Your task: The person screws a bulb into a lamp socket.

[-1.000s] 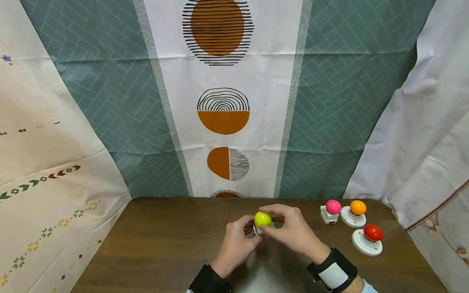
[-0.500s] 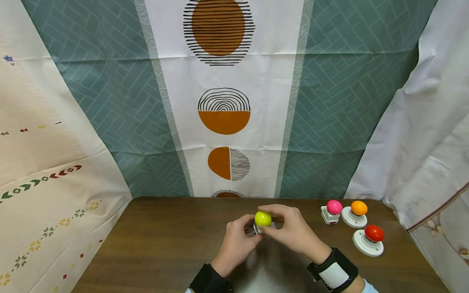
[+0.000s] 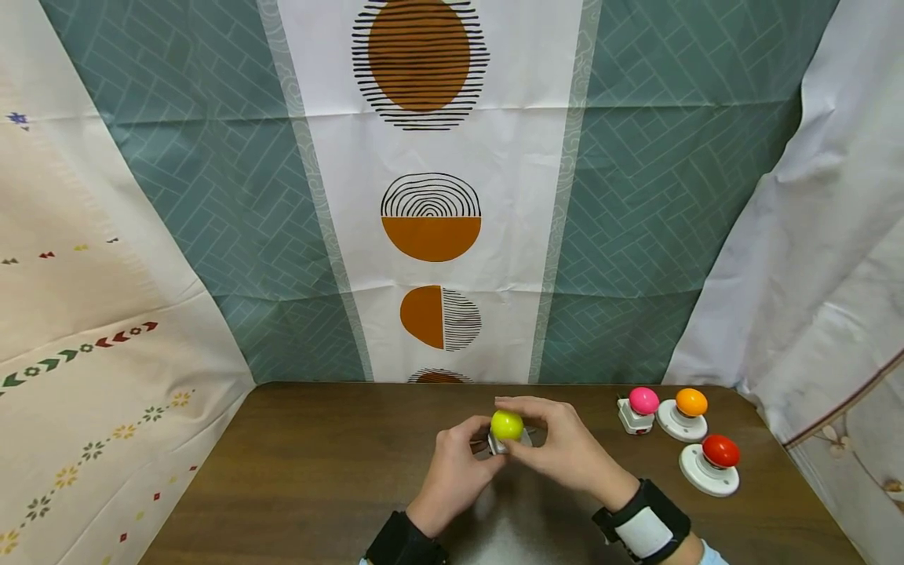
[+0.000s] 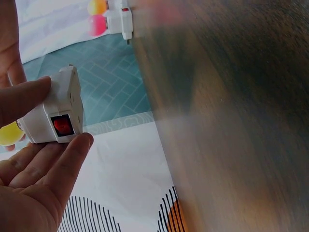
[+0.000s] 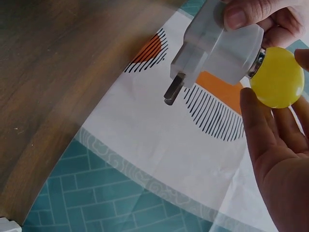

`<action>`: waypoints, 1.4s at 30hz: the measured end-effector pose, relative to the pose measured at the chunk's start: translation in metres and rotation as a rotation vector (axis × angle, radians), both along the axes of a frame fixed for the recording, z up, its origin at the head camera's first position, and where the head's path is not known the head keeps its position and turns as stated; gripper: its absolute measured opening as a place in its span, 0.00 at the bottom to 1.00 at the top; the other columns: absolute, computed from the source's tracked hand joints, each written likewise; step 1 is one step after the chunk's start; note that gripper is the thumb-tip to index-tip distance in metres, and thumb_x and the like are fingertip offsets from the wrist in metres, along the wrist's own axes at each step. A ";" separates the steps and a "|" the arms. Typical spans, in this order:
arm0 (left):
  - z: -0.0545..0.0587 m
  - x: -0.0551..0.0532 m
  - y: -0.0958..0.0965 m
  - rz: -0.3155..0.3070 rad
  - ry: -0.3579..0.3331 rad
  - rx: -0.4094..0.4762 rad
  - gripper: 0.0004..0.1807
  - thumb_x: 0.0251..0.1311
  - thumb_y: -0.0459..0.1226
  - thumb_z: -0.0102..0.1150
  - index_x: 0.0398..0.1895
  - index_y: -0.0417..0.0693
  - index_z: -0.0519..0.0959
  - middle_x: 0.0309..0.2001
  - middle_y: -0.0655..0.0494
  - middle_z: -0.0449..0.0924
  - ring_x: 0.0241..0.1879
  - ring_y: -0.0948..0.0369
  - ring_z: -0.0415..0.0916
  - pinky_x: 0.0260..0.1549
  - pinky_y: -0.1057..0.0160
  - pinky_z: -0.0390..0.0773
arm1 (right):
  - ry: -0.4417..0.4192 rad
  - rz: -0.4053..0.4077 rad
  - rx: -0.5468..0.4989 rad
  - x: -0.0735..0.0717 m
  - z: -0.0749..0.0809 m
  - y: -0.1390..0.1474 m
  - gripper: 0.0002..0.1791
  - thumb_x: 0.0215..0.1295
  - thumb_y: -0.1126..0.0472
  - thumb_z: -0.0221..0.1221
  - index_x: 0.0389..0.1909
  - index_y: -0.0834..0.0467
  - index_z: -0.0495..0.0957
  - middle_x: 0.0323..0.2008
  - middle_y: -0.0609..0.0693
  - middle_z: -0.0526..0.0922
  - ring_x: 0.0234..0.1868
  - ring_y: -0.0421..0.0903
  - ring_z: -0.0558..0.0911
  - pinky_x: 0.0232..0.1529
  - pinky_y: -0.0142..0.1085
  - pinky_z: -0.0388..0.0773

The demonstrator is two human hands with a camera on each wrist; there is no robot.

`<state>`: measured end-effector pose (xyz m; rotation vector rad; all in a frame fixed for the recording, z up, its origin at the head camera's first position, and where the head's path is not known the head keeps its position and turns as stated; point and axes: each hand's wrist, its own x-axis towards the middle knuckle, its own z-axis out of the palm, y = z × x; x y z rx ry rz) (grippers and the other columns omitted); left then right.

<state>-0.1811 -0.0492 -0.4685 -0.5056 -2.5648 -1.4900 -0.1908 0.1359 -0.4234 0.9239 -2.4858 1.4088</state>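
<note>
Over the middle of the table, my left hand (image 3: pixel 457 463) grips a white plug-in bulb holder (image 4: pixel 38 123) between thumb and fingers. A red rocker switch (image 4: pixel 62 125) shows on the holder's side in the left wrist view, and a metal plug pin (image 5: pixel 174 89) sticks out of its end in the right wrist view. At the holder's other end sits a round yellow light bulb (image 5: pixel 277 77), its metal cap at the socket's mouth. My right hand (image 3: pixel 561 447) holds this bulb by its globe, with thumb and fingertips on opposite sides.
At the table's (image 3: pixel 318 479) right stand a pink bulb (image 3: pixel 643 400) in a white square holder (image 3: pixel 636 421), an orange bulb (image 3: pixel 690 401) on a round white base (image 3: pixel 679 425), and a red bulb (image 3: pixel 720 451) on another round base (image 3: pixel 706 477). Patterned cloth (image 3: pixel 452 141) hangs behind.
My right thumb and index fingertip have shifted slightly around the yellow bulb. The left hand and the holder keep their place.
</note>
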 end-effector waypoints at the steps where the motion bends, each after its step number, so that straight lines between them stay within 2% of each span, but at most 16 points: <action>1: 0.000 0.000 0.000 0.000 0.001 0.000 0.21 0.48 0.42 0.70 0.47 0.54 0.78 0.44 0.59 0.83 0.43 0.64 0.81 0.41 0.64 0.81 | -0.004 -0.001 -0.006 0.000 0.000 0.000 0.26 0.50 0.63 0.69 0.53 0.46 0.77 0.53 0.46 0.80 0.52 0.43 0.80 0.47 0.36 0.79; 5: 0.000 0.001 0.001 0.004 -0.001 -0.007 0.20 0.48 0.43 0.70 0.46 0.55 0.78 0.44 0.61 0.83 0.42 0.65 0.81 0.41 0.64 0.81 | -0.012 -0.050 -0.028 0.002 -0.001 -0.001 0.23 0.49 0.58 0.70 0.49 0.45 0.79 0.49 0.44 0.82 0.48 0.41 0.81 0.45 0.35 0.80; 9: -0.001 0.001 0.001 0.003 -0.018 -0.006 0.20 0.48 0.44 0.70 0.46 0.56 0.78 0.44 0.62 0.82 0.42 0.67 0.80 0.42 0.66 0.80 | -0.010 -0.083 -0.042 0.004 -0.002 -0.001 0.25 0.46 0.53 0.71 0.49 0.42 0.78 0.50 0.39 0.81 0.48 0.38 0.81 0.45 0.36 0.80; 14: -0.001 0.002 0.000 -0.001 -0.031 0.000 0.20 0.48 0.44 0.69 0.47 0.56 0.78 0.44 0.62 0.82 0.42 0.67 0.80 0.42 0.67 0.80 | 0.022 -0.038 -0.032 0.002 -0.002 0.001 0.27 0.48 0.57 0.71 0.52 0.43 0.77 0.54 0.40 0.79 0.52 0.40 0.80 0.47 0.36 0.79; 18: -0.001 0.002 0.000 0.001 -0.033 -0.001 0.21 0.48 0.42 0.70 0.47 0.55 0.77 0.44 0.61 0.82 0.42 0.67 0.80 0.41 0.66 0.80 | 0.014 -0.012 -0.023 0.001 -0.002 0.001 0.25 0.50 0.61 0.69 0.52 0.46 0.78 0.53 0.42 0.79 0.51 0.42 0.80 0.47 0.36 0.79; 23: 0.000 0.001 0.001 -0.002 -0.024 -0.005 0.21 0.48 0.43 0.70 0.47 0.57 0.77 0.44 0.63 0.82 0.43 0.68 0.80 0.42 0.68 0.79 | -0.010 -0.069 -0.036 0.002 -0.002 -0.001 0.23 0.48 0.58 0.70 0.48 0.45 0.79 0.49 0.44 0.82 0.47 0.41 0.82 0.44 0.37 0.81; 26: -0.001 0.001 0.001 0.000 -0.019 -0.003 0.20 0.48 0.44 0.69 0.47 0.57 0.77 0.44 0.63 0.82 0.43 0.68 0.80 0.42 0.68 0.79 | -0.006 -0.095 -0.033 0.003 0.000 -0.001 0.23 0.47 0.53 0.71 0.48 0.43 0.79 0.49 0.41 0.81 0.48 0.38 0.81 0.45 0.37 0.80; 31: -0.001 0.001 0.001 0.007 -0.023 -0.011 0.21 0.48 0.44 0.70 0.47 0.56 0.78 0.44 0.62 0.82 0.43 0.67 0.80 0.41 0.68 0.80 | 0.030 -0.062 0.000 0.003 0.000 0.000 0.27 0.48 0.57 0.71 0.51 0.42 0.77 0.54 0.38 0.78 0.54 0.39 0.78 0.49 0.38 0.78; 35: -0.001 0.001 0.001 0.007 -0.028 -0.006 0.21 0.47 0.43 0.70 0.47 0.55 0.78 0.44 0.61 0.82 0.43 0.67 0.80 0.41 0.68 0.80 | 0.014 -0.021 0.010 0.003 0.000 0.001 0.27 0.50 0.62 0.69 0.53 0.44 0.77 0.55 0.41 0.78 0.54 0.41 0.78 0.49 0.39 0.78; 37: -0.001 0.001 0.001 0.005 -0.028 -0.002 0.21 0.47 0.43 0.70 0.47 0.55 0.78 0.44 0.61 0.82 0.43 0.67 0.80 0.41 0.68 0.79 | -0.009 -0.032 0.005 0.008 0.008 -0.002 0.25 0.50 0.64 0.68 0.52 0.48 0.78 0.53 0.44 0.79 0.52 0.43 0.80 0.48 0.38 0.79; 42: 0.000 0.002 0.000 -0.001 -0.036 0.005 0.21 0.48 0.42 0.70 0.48 0.55 0.77 0.45 0.61 0.82 0.43 0.67 0.80 0.42 0.68 0.79 | -0.046 -0.092 -0.039 0.008 0.007 -0.004 0.22 0.48 0.59 0.71 0.47 0.46 0.80 0.47 0.43 0.82 0.45 0.40 0.82 0.44 0.37 0.80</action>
